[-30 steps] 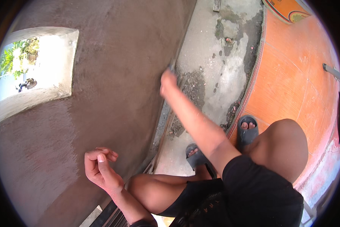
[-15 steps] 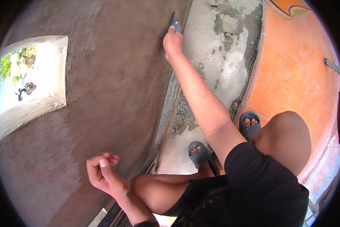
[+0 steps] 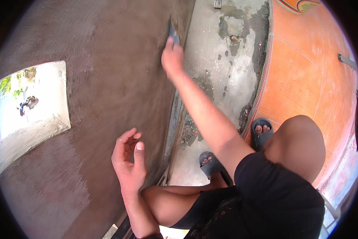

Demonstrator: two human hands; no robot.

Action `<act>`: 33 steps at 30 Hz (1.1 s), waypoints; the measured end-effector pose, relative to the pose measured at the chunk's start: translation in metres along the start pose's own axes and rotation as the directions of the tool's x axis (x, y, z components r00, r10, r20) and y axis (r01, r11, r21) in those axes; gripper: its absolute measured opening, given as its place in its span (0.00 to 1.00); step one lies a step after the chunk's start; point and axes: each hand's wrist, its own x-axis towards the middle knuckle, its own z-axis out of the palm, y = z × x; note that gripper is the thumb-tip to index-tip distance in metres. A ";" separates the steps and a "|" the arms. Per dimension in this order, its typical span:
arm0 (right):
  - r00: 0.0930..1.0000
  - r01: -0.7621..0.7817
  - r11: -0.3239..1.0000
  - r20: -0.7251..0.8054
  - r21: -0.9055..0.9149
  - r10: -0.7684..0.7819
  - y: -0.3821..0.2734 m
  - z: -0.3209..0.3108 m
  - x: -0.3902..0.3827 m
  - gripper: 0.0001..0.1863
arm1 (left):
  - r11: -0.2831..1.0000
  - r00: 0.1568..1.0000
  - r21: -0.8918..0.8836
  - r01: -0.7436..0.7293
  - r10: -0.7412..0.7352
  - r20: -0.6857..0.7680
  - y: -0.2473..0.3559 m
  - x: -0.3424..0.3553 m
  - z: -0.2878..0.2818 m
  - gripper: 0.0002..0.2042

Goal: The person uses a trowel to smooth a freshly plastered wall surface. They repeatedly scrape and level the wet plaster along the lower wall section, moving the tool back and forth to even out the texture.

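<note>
1. A brown plastered wall (image 3: 107,79) rose beside a stained concrete floor (image 3: 226,79).
2. Nearest, the left hand (image 3: 128,161) hung empty, fingers loosely spread.
3. Farther up, the right hand (image 3: 172,58) gripped a trowel (image 3: 172,32) against the wall.

Small dark flat-bladed tool (image 3: 173,34), narrow, pinched in right hand (image 3: 172,59), blade tip pressed against brown plastered wall (image 3: 107,59) near its lower edge, tilted slightly, mostly hidden by fingers.
</note>
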 end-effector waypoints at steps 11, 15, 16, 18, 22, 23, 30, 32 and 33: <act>0.990 -0.092 0.976 -0.089 0.197 0.111 -0.001 0.011 0.001 0.30 | 1.000 0.999 0.023 -0.003 0.003 -0.038 0.002 -0.002 0.006 0.13; 0.992 -0.121 0.991 -0.020 0.056 0.122 0.048 -0.004 -0.049 0.30 | 1.000 1.000 0.009 -0.019 0.019 -0.010 0.002 0.000 0.005 0.12; 0.945 -0.301 0.953 0.126 -0.032 0.302 0.078 -0.014 -0.099 0.28 | 0.999 1.000 0.033 0.008 -0.007 -0.014 0.002 0.000 0.006 0.12; 0.830 -0.512 0.856 0.214 -0.072 0.515 0.111 -0.020 -0.180 0.28 | 0.999 1.000 0.048 -0.015 0.015 -0.007 0.003 0.001 0.006 0.12; 0.906 -0.423 0.890 0.042 0.170 0.422 0.027 -0.008 -0.088 0.28 | 1.000 1.000 0.022 0.002 -0.002 -0.020 0.005 -0.002 0.004 0.12; 0.958 -0.288 0.932 0.065 0.220 0.281 -0.010 -0.012 -0.034 0.29 | 1.000 1.000 0.014 0.000 0.000 -0.020 0.005 -0.003 0.003 0.12; 0.915 -0.355 0.920 0.139 -0.165 0.378 0.099 -0.017 -0.116 0.29 | 0.993 0.994 0.047 -0.104 0.103 0.031 0.003 0.005 0.005 0.12; 0.881 -0.463 0.884 0.077 -0.061 0.467 0.120 -0.003 -0.141 0.29 | 0.987 0.992 0.103 -0.122 0.118 0.048 0.002 0.004 0.006 0.12; 0.849 -0.526 0.850 0.045 -0.013 0.526 0.129 0.008 -0.144 0.29 | 0.988 0.995 0.127 -0.087 0.080 0.065 0.003 0.002 0.005 0.12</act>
